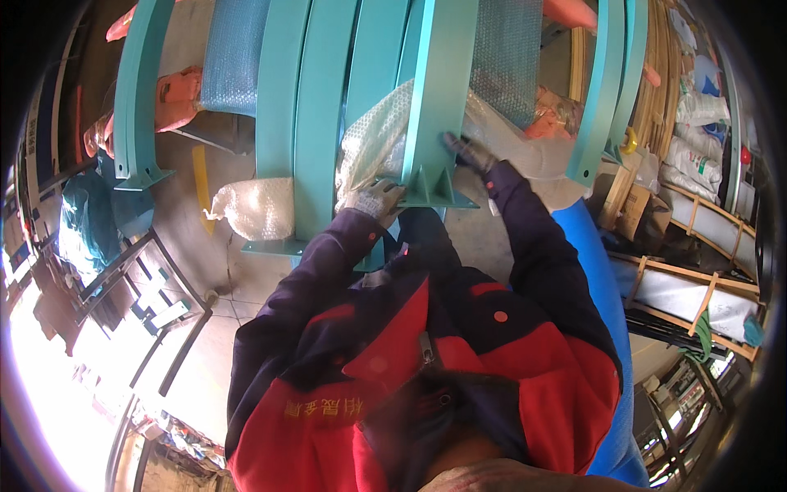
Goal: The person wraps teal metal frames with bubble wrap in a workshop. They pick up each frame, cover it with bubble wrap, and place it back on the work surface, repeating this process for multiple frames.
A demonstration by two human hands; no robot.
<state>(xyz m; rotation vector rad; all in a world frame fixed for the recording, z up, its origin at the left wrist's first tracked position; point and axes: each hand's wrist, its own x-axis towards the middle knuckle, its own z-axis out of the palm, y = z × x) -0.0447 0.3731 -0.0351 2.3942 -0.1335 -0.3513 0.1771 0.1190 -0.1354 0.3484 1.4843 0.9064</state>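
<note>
A green-painted steel beam (443,90) with a ribbed foot plate (438,197) lies in front of me, its foot toward my body. My left hand (375,202), in a grey-white glove, closes on the left edge of the beam's foot end. Translucent bubble wrap (375,135) lies against that side, just beyond the hand. On the opposite side my right hand (471,153), in a darker glove, reaches to the beam's edge with fingers stretched out. More of the wrap (525,152) spreads beneath and right of that hand.
Several similar green beams (316,107) lie alongside to the left, one with a bubble-wrap bundle (256,207). Another green beam (602,90) stands apart at right. A blue roll (602,328) curves past my right side. Wood-framed crates (689,287) and white sacks (697,156) fill the far right.
</note>
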